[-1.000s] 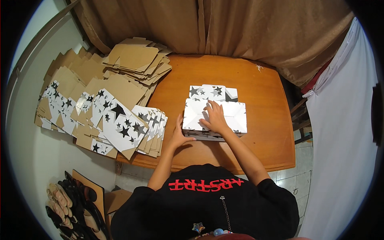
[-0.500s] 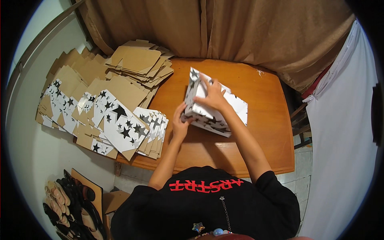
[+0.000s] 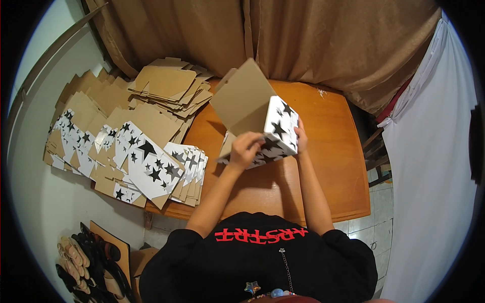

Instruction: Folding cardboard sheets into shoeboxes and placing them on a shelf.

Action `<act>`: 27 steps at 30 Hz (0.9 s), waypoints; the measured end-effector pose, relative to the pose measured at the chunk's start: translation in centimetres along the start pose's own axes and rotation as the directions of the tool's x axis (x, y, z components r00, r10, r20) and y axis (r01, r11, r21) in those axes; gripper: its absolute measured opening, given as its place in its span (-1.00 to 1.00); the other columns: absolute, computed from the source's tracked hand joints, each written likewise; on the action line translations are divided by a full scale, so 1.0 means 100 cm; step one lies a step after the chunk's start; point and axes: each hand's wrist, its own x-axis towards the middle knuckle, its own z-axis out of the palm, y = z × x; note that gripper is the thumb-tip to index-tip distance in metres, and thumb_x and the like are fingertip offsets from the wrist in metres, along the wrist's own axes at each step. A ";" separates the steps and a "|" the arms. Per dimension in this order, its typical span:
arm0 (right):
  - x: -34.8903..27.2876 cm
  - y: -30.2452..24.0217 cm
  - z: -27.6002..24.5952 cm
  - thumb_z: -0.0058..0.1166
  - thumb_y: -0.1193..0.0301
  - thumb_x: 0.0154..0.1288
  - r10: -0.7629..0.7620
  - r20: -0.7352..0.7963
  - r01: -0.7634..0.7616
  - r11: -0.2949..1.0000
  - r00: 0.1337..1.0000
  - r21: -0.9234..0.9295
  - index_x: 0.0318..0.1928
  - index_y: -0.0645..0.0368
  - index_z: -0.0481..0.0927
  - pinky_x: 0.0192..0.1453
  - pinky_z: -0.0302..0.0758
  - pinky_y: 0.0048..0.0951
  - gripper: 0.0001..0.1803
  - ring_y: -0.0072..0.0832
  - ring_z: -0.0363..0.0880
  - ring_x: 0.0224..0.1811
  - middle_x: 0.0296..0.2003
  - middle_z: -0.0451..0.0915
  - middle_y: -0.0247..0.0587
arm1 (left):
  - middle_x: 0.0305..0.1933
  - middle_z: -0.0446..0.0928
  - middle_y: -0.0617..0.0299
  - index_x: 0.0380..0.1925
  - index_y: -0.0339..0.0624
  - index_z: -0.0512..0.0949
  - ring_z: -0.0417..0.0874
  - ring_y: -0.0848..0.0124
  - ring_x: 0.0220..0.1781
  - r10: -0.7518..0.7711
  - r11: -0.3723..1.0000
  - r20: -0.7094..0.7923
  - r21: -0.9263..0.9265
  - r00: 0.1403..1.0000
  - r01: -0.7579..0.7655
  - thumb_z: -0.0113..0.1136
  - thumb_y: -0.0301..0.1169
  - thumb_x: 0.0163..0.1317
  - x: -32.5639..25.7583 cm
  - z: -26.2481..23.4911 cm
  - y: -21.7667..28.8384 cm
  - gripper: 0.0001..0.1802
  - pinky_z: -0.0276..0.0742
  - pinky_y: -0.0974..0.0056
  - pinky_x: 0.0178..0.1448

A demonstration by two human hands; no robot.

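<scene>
A partly folded cardboard box, white with black stars outside and plain brown inside, is tilted above the middle of the table. Its brown lid panel stands up at the back left. My left hand is closed, its fingers pinching the near wall's upper edge close to the right corner. Around the right end wall my right hand grips the box, most of its fingers hidden behind that wall.
Flat brown and star-printed cardboard blanks lie in overlapping piles on the table's left side. Another stack of brown blanks is at the back left. Brown curtains hang behind the table; shoes stand at lower left.
The box has been turned, and its brown inside and raised lid now show. My right hand has moved from its top to the right end; my left hand has shifted right along the near wall.
</scene>
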 end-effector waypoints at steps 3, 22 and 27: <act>-0.017 -0.002 -0.035 -0.28 0.57 0.14 0.016 -0.063 -0.024 0.993 0.998 -0.113 0.30 0.37 0.08 0.32 0.16 -0.42 -0.36 -0.33 0.24 0.27 0.25 0.21 0.00 | -0.43 0.56 0.14 -0.37 -0.20 0.55 0.57 0.19 -0.39 0.038 0.999 0.090 -0.025 0.995 -0.036 0.24 -0.47 0.01 -0.017 0.026 0.009 -0.85 0.47 0.21 -0.28; -0.064 0.010 -0.081 -0.04 0.61 0.16 0.143 -0.362 -0.365 0.641 0.921 -0.675 0.29 0.22 0.13 0.21 0.28 -0.35 -0.35 -0.28 0.34 0.17 0.14 0.34 0.01 | -0.15 0.56 0.28 -0.35 -0.07 0.58 0.44 0.30 0.07 -0.102 0.931 0.338 0.364 0.935 -0.030 0.27 -0.28 0.00 -0.067 0.038 -0.005 -0.79 0.17 0.09 0.19; -0.057 0.016 -0.079 -0.14 0.64 0.09 -0.018 -0.288 -0.221 0.593 0.958 -0.774 0.26 0.27 0.12 0.27 0.23 -0.33 -0.35 -0.21 0.31 0.20 0.13 0.34 0.05 | 0.14 0.37 0.11 -0.05 -0.11 0.46 0.26 0.18 0.27 -0.329 0.798 0.080 0.556 0.941 0.231 0.27 -0.13 -0.02 -0.084 -0.020 -0.018 -0.48 0.04 -0.02 0.29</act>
